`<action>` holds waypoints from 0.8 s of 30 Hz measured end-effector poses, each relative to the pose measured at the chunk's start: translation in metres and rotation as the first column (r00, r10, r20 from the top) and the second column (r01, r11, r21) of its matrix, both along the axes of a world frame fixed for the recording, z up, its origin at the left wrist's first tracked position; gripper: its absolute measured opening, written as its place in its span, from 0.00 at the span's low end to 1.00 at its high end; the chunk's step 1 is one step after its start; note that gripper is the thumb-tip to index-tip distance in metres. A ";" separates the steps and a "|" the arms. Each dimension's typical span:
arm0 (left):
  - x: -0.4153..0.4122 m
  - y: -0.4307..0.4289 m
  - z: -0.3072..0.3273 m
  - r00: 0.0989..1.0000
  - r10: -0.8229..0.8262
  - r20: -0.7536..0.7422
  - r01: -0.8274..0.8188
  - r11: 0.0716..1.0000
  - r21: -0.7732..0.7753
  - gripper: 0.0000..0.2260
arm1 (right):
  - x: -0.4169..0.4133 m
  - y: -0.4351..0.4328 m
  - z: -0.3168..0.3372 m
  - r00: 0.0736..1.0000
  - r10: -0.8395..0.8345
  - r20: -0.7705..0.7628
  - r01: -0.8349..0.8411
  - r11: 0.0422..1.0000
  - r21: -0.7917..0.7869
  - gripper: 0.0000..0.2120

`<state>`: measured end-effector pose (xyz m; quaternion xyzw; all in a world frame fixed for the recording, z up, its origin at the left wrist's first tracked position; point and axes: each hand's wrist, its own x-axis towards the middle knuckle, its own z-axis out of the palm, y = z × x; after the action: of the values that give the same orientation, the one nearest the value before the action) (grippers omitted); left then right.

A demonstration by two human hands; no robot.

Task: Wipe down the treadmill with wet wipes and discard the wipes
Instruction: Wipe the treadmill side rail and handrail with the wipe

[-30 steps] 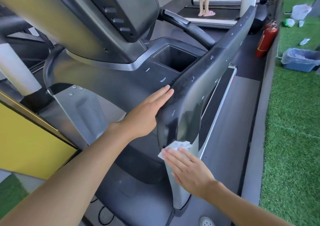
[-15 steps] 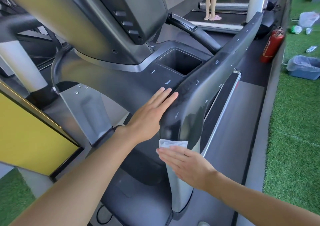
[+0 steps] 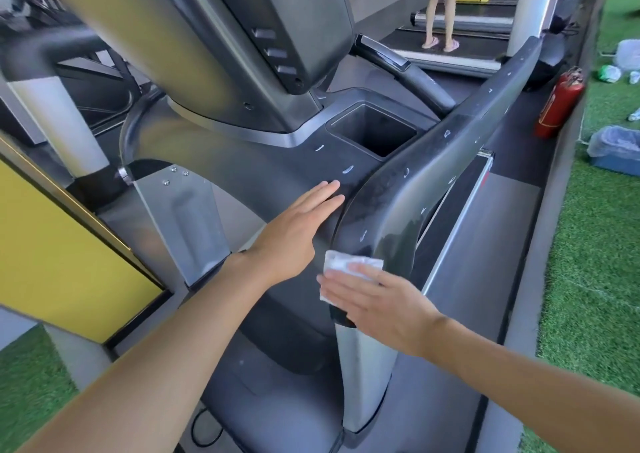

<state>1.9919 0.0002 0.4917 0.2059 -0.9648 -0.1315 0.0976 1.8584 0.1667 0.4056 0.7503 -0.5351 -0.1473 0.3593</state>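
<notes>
Along the handrail [image 3: 433, 192], the flat right hand [image 3: 381, 303] had pressed the wipe [image 3: 346, 265] up off the post [image 3: 363, 366], the left hand [image 3: 294, 234] stayed flat, wiping unfinished.

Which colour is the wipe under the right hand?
White; the wipe shows best in the head view, flat under the right hand.

The right hand [image 3: 377, 302] lies flat on a white wet wipe [image 3: 349, 267] and presses it on the black side rail [image 3: 446, 175] of the treadmill [image 3: 277, 175]. The left hand [image 3: 294, 234] rests flat beside the rail, fingers straight. A square cup hole [image 3: 374, 133] sits past it. A red fire extinguisher [image 3: 559, 100] stands by the green grass mat [image 3: 595, 244], near a blue bin [image 3: 614, 152].
</notes>
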 end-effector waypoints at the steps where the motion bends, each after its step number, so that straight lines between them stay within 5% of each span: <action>1: -0.001 -0.001 0.000 1.000 0.004 -0.006 -0.004 1.000 0.019 0.42 | -0.004 -0.008 0.014 0.990 -0.068 0.120 0.075 0.996 -0.053 0.29; 4: -0.001 -0.002 -0.001 1.000 0.013 -0.026 -0.011 0.998 0.069 0.39 | -0.009 -0.019 0.033 0.927 -0.151 0.344 0.185 0.980 -0.068 0.28; 12: -0.002 -0.003 -0.002 0.998 0.024 -0.052 -0.018 0.994 0.109 0.41 | -0.021 0.001 0.013 0.998 0.060 0.031 -0.065 0.980 0.189 0.29; 15: -0.002 -0.003 -0.002 0.997 0.029 -0.065 -0.021 0.991 0.131 0.37 | -0.028 -0.019 0.036 0.976 -0.027 0.214 0.013 0.998 0.063 0.28; 19: -0.003 -0.005 -0.005 0.994 0.021 -0.108 -0.006 0.991 0.137 0.32 | -0.031 -0.036 0.059 0.787 -0.147 0.600 0.218 0.975 -0.046 0.26; 24: -0.004 -0.005 -0.008 0.990 0.037 -0.135 -0.016 0.988 0.155 0.27 | -0.017 -0.007 0.025 0.895 -0.090 0.437 0.087 0.996 0.027 0.29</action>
<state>1.9875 -0.0046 0.4840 0.2159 -0.9400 -0.2180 0.1493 1.8417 0.1599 0.4302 0.7402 -0.6352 0.0071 0.2203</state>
